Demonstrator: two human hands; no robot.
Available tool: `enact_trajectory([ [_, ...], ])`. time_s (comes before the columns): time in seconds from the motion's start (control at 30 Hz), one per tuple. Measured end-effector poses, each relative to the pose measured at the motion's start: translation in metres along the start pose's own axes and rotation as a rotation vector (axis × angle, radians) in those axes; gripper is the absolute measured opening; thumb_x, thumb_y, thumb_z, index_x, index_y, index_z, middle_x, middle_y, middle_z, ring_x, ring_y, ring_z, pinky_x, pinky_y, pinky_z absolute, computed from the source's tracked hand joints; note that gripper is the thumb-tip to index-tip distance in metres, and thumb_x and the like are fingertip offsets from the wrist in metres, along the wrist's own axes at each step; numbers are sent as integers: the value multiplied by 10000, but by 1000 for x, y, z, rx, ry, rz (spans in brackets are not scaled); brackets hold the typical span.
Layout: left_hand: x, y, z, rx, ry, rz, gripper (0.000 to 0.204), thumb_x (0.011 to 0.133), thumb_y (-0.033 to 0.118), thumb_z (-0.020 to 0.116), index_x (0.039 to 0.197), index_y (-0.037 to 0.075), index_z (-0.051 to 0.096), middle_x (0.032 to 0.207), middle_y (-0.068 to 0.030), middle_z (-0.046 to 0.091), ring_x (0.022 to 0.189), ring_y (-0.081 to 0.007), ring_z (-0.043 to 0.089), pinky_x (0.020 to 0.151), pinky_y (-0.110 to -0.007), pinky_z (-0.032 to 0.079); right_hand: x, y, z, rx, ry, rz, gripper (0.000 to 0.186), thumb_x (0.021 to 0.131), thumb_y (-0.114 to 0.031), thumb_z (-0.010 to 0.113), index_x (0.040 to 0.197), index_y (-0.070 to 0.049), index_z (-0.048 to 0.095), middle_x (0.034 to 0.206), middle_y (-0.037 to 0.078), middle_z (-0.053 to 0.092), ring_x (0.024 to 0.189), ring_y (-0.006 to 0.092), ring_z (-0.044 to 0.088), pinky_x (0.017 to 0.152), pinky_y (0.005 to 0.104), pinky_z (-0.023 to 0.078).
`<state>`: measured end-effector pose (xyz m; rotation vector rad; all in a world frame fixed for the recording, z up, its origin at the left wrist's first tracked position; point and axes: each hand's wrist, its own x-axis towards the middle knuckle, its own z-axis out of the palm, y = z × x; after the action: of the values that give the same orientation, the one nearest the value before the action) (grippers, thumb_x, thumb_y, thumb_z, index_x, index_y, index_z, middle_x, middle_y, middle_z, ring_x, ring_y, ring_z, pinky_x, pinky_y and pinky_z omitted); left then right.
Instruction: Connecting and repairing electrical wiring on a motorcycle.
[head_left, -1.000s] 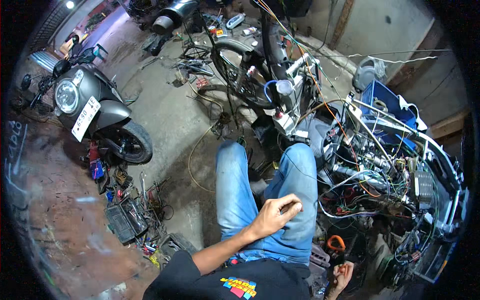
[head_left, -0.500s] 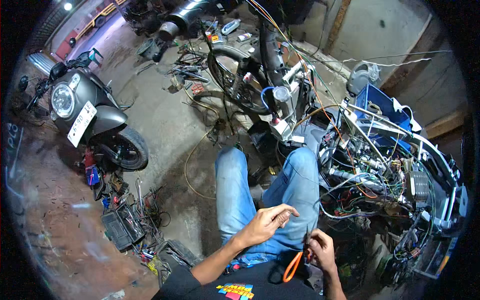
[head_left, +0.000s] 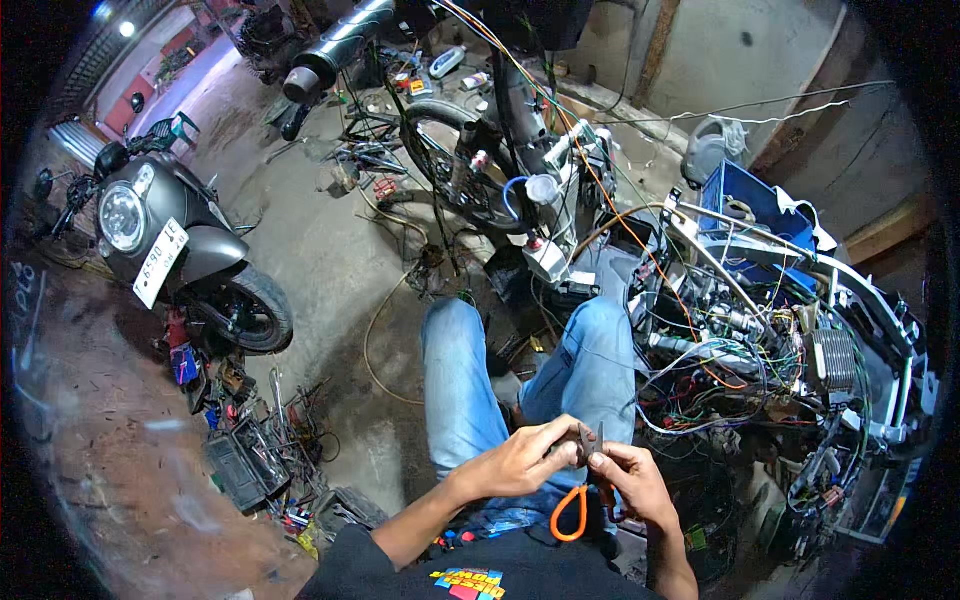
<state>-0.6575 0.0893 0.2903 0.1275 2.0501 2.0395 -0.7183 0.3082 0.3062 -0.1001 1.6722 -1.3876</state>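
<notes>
Cutting step, as I judge it: my right hand (head_left: pixel 640 485) grips the orange-handled scissors (head_left: pixel 585 490) over my lap, near centre; my left hand (head_left: pixel 520 462) pinches something too small to identify at the blades. Next move needs steady alignment.

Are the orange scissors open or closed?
Cannot tell. The scissors sit between the left hand and right hand; the fingers cover most of the dark blades, and only the orange handle loop shows.
</notes>
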Motion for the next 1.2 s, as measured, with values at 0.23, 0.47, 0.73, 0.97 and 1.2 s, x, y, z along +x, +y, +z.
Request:
enact_trajectory([
  [0.23, -8, -10, -1, 61, -25, 12, 277, 1002, 277, 563, 1067, 10, 597, 886, -130, 686, 821, -223, 687, 719, -338, 513, -3, 9, 1, -52, -114, 38, 299, 983, -302, 620, 880, -26, 672, 637, -73, 501, 578, 19, 436, 506, 221, 337],
  [0.47, -16, -27, 13, 99, 142, 78, 214, 958, 208, 640, 994, -3, 635, 832, -122, 692, 756, -196, 688, 663, -308, 517, -11, 15, 11, 135, -83, 96, 296, 979, -291, 632, 856, -25, 675, 609, -67, 502, 551, 16, 428, 487, 228, 321],
  [0.73, -10, -31, 27, 217, 361, 166, 145, 896, 114, 700, 896, -27, 661, 862, -146, 714, 800, -239, 722, 686, -314, 549, -12, 2, 16, 5, 57, -3, 316, 975, -266, 641, 802, -3, 665, 579, -56, 502, 536, 16, 420, 471, 233, 310],
  [0.97, -6, -30, 30, 188, 408, 142, 132, 887, 118, 710, 925, -7, 692, 828, -147, 713, 709, -213, 716, 617, -299, 543, -16, 0, 16, -37, 106, -49, 296, 966, -236, 651, 795, 6, 665, 542, -57, 496, 498, 16, 423, 447, 233, 312],
  [1.2, -2, -15, 16, 284, 456, 227, 160, 882, 137, 723, 822, -8, 690, 618, -99, 595, 495, -115, 499, 475, -269, 414, -14, -13, 12, -168, 512, -147, 321, 965, -201, 628, 737, 25, 609, 550, -42, 472, 513, 20, 394, 446, 250, 297],
])
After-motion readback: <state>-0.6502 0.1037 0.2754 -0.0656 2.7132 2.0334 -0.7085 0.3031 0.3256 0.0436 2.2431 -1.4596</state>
